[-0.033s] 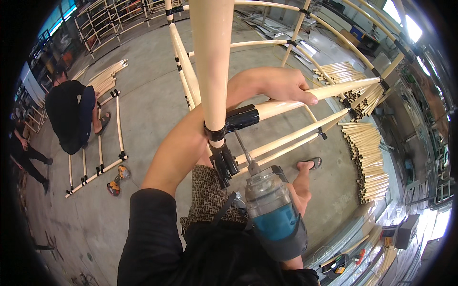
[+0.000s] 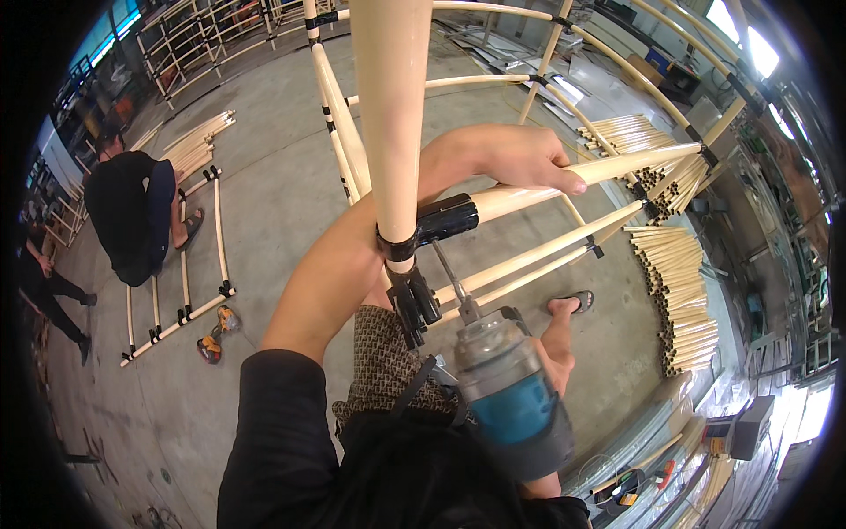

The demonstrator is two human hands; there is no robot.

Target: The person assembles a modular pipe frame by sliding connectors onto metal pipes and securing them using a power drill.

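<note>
My left arm reaches round behind a thick cream upright pipe (image 2: 394, 115). My left hand (image 2: 529, 159) is closed over a cream horizontal pipe (image 2: 630, 164), thumb lying along its near side. A black metal joint (image 2: 448, 219) clamps this pipe to the upright; another black joint (image 2: 412, 304) hangs at the upright's lower end. A teal and grey power driver (image 2: 511, 397) is held up in front of my body, its long thin bit reaching the underside of the upper joint. My right forearm (image 2: 540, 487) runs in behind the driver, whose body hides my right hand and its fingers.
Cream pipe framework (image 2: 493, 81) rises ahead. Stacked pipes (image 2: 679, 300) lie on the right. At left, a person (image 2: 137, 207) crouches by a flat pipe frame (image 2: 185, 322), with another driver (image 2: 217, 335) on the floor nearby. Another person (image 2: 53, 282) stands farther left.
The driver's body has shifted slightly right and down and looks blurred, while its bit stays at the joint. My left hand has not moved.
</note>
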